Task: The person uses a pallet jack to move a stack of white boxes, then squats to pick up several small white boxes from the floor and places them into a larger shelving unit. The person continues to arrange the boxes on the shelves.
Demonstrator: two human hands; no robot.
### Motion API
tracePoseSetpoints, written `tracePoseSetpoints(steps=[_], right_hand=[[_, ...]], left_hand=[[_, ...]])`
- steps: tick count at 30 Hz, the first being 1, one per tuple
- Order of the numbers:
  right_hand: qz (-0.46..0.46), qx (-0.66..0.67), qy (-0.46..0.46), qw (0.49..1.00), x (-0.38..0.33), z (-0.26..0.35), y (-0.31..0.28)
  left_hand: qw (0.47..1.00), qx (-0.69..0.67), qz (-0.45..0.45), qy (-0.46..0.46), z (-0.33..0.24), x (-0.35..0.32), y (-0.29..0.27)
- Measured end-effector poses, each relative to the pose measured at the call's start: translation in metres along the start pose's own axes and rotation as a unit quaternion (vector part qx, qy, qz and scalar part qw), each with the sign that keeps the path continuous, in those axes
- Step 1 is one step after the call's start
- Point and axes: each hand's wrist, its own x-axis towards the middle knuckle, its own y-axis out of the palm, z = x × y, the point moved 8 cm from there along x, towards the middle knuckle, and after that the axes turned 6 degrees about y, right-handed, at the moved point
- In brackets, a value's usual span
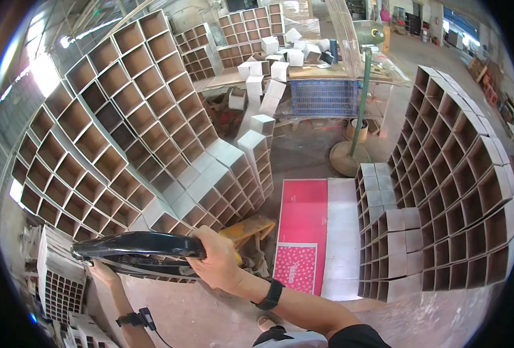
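Note:
A large black loop-shaped handle (138, 245), which looks like the handle of a pallet jack, spans the space between my hands at the lower left. My right hand (217, 258) is closed around its right end. At the far left end, my left hand (104, 273) grips the loop from below, its fingers partly hidden by the handle. Just beyond my right hand a yellow metal frame (250, 229) stands low near the floor. Whether it joins the handle is hidden. Stacked open-fronted white boxes (216, 188) with brown insides rise right behind the handle.
Tall box stacks stand at the left (146, 64) and right (454, 156). Pink and white sheets (303, 214) lie on the floor between them. Farther back are a green post on a round base (349, 158), a blue crate (323, 97) and a table of loose white boxes (295, 57).

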Motion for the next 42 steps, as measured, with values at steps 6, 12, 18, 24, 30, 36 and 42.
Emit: tracePoseSetpoints(steps=[6,12,18,24,30,36,42], right_hand=[[0.002,0.0,-0.002,1.0,-0.002,0.0,0.001],[0.013,0.013,-0.013,1.0,0.0,-0.005,0.004],[0.032,0.005,-0.014,0.999,0.002,-0.005,0.005],[0.035,0.014,-0.023,0.999,0.002,-0.008,0.006],[0.043,0.017,-0.016,0.999,0.002,-0.011,0.008],[0.062,0.055,-0.008,0.997,0.003,-0.016,0.012],[0.037,0.058,-0.041,0.997,0.01,-0.015,0.006]], left_hand=[[0.996,0.071,-0.008,0.046,-0.011,-0.006,-0.006],[1.0,0.01,0.024,0.01,-0.034,-0.019,0.021],[0.998,0.013,0.031,0.059,-0.044,-0.018,0.022],[0.997,0.023,-0.013,0.067,-0.053,-0.028,0.029],[0.991,0.086,0.01,0.105,-0.038,-0.017,0.01],[0.971,0.14,0.064,0.185,0.013,0.017,-0.039],[0.985,0.062,0.029,0.157,-0.004,0.011,-0.019]])
